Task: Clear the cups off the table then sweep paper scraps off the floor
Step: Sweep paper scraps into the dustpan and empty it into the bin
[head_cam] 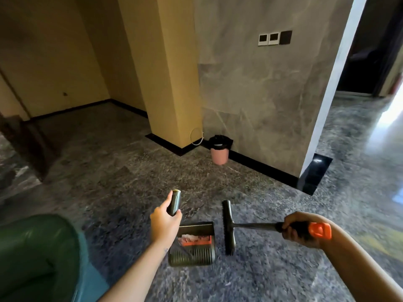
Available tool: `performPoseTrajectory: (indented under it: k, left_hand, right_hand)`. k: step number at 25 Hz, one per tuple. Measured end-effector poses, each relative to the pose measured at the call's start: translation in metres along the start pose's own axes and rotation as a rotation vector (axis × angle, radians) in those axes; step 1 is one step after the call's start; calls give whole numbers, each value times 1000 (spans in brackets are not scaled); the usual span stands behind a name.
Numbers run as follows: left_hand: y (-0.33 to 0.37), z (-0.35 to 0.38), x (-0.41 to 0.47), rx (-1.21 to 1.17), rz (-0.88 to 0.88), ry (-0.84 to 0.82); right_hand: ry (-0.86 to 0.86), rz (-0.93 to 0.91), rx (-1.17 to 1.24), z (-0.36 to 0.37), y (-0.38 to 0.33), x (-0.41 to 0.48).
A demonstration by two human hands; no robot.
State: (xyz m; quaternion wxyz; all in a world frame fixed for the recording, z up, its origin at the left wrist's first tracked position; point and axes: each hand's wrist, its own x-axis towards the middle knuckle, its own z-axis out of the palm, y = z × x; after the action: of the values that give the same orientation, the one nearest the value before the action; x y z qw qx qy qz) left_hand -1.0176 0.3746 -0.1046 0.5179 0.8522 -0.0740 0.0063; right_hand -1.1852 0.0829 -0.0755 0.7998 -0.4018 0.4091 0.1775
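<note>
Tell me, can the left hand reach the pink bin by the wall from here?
Probably not: the left hand grips the dustpan handle, and the pink bin stands far ahead by the wall. Only floor lies between.

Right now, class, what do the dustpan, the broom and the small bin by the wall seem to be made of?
Dustpan: probably moulded plastic, dark and matte, judging by its ribbed floor and comb teeth. Broom: the shaft looks like dull grey metal; the orange grip end looks plastic. Bin: smooth pink plastic, apparently, lined with a thin glossy black bag.
</note>
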Motion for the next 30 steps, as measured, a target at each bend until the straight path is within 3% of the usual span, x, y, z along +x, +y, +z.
performPoseTrajectory:
  k: [7, 18, 25, 30]
  left_hand:
    - [9, 82, 242, 8, 53, -97]
    - [19, 211, 623, -76, -90, -116]
    - [7, 272, 837, -83, -27, -257]
    - [-7, 313, 997, -23, 52, -437]
  right_hand:
    - [42, 8, 85, 32, -175, 148]
    - [162, 12, 68, 82, -491, 411]
    - [282, 59, 67, 130, -624, 536]
    - [391, 36, 215, 175, -689, 615]
